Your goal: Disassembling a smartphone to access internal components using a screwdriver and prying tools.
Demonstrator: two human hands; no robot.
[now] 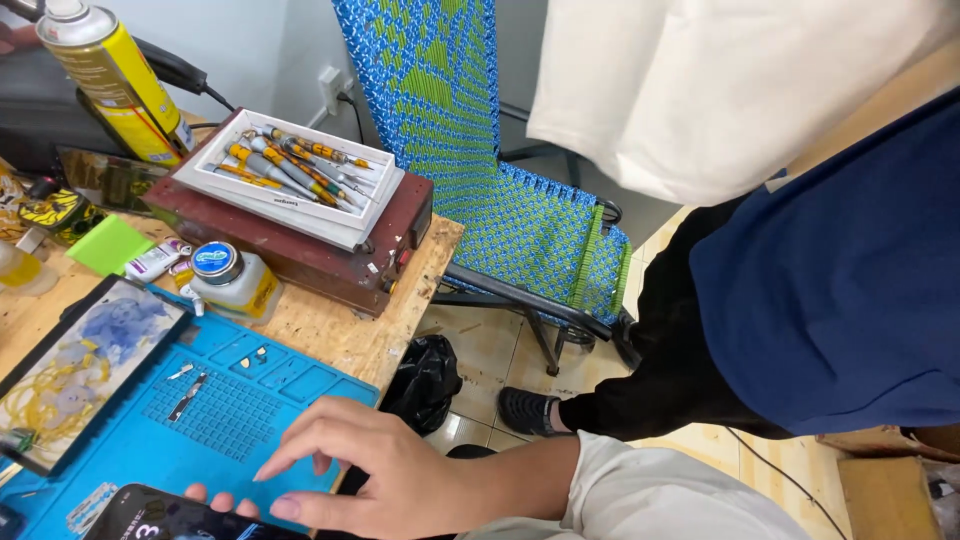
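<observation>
One hand, side unclear, lies at the near edge over the blue work mat, fingers spread wide, tips just beside a dark phone; fingertips of a second hand peek from under the phone, grip not visible. Small metal parts sit in the mat's grid. Farther: glass jar, tool tray on a maroon box, yellow spray can. Beyond the tabletop, a blue-green woven chair.

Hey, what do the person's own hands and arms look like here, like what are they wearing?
Only one hand shows clearly; which hand it is cannot be told. It is bare, with no glove, ring or watch visible, and short plain nails. Its forearm runs into a loose off-white sleeve, pushed back from the wrist. A few fingertips peek out below it.
</observation>
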